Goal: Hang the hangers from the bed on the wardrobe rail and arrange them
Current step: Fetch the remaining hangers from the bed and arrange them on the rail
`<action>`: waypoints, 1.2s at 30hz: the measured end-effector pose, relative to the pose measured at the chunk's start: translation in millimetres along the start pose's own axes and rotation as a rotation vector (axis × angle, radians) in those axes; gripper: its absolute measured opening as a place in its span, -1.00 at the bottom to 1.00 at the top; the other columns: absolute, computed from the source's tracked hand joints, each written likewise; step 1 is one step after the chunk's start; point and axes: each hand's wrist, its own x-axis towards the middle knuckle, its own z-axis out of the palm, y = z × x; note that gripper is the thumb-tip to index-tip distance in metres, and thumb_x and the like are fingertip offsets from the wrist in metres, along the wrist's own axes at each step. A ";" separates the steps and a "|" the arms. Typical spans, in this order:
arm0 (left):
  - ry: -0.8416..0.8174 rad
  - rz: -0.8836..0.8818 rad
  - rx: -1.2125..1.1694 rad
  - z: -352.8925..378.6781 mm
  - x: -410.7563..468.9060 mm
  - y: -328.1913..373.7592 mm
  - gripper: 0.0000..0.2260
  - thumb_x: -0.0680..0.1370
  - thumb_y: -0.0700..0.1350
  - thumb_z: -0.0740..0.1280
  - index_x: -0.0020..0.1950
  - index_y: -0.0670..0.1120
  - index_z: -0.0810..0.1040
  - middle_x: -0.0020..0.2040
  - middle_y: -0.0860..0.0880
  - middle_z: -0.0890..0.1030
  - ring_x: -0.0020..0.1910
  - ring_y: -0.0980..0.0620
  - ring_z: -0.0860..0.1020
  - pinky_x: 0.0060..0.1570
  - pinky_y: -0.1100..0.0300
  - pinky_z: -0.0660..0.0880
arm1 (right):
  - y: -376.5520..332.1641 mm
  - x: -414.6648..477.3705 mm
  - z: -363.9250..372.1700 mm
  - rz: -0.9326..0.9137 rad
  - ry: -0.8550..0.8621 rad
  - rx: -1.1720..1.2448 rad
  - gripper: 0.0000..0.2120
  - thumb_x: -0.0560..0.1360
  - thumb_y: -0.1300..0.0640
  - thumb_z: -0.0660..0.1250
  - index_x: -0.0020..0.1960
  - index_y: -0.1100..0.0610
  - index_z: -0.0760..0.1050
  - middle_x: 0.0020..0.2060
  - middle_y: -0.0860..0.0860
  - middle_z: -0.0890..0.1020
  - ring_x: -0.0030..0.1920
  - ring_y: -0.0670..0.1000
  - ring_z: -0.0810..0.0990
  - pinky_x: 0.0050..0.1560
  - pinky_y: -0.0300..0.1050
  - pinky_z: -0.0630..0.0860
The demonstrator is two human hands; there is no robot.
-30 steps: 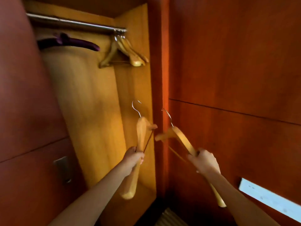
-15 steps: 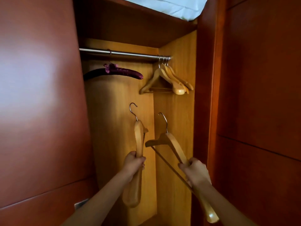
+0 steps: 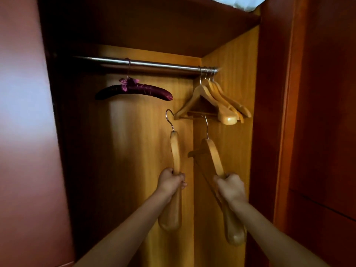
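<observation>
Polished round steel wardrobe rail (image 3: 154, 65): runs across the top of the honey-coloured wood-veneer wardrobe interior (image 3: 134, 170), under a dark shelf.

Padded plum satin hanger with a ribbon bow (image 3: 134, 90): hangs alone near the rail's left end, sheen and soft gathers visible.

Three pale varnished wooden hangers with steel hooks (image 3: 215, 102): bunched tight at the rail's right end against the side wall, shoulders overlapping, glossy rounded tips.

Light wooden hanger in the left hand (image 3: 175, 151): seen edge-on, hook up, its tip just beside the lowest shoulder of the hung cluster; not on the rail.

Light wooden hanger with a dark lower bar in the right hand (image 3: 213, 155): tilted, hook rising in front of the cluster's crossbar; whether it touches is hard to judge.

Left hand (image 3: 171, 182): fist closed round the middle of its hanger's arm, forearm stretched up.

Right hand (image 3: 231, 187): clenched round its hanger's near arm, knuckles toward the camera, forearm raised.

White bedding (image 3: 240, 1): folded on the shelf's top right edge.

Compared with half a second ago, both hangers sit higher, their hooks now level with the cluster's lower edge, and the wardrobe fills more of the view.
</observation>
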 end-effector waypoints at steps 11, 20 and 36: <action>0.223 -0.034 0.052 26.4 65.1 29.0 -0.83 0.51 -0.27 0.34 0.03 -0.16 0.39 -0.18 -0.11 0.55 -0.49 -0.01 0.53 -0.19 0.01 0.61 | -38.0 87.3 21.2 -0.115 -0.137 0.139 -0.57 0.45 0.00 0.39 0.23 0.19 0.44 -0.26 0.09 0.66 -0.49 -0.02 0.60 -0.37 -0.14 0.55; 0.305 0.000 0.098 22.7 111.6 67.6 -0.93 0.50 -0.27 0.31 -0.16 -0.22 0.45 -0.36 -0.14 0.54 -0.53 -0.10 0.53 -0.19 -0.08 0.61 | -92.2 121.5 27.7 -0.173 -0.129 0.229 -0.75 0.44 0.00 0.39 -0.02 0.04 0.36 -0.33 0.08 0.64 -0.48 0.02 0.62 -0.30 -0.07 0.62; 0.326 0.142 0.109 0.8 162.8 142.4 -0.84 0.53 -0.22 0.29 -0.26 -0.15 0.43 -0.68 0.04 0.50 -0.30 -0.21 0.64 -0.04 -0.14 0.61 | -184.1 162.3 41.6 -0.242 -0.057 0.268 -0.73 0.44 -0.02 0.34 -0.12 0.20 0.58 -0.44 0.04 0.59 -0.50 -0.01 0.56 -0.41 -0.19 0.38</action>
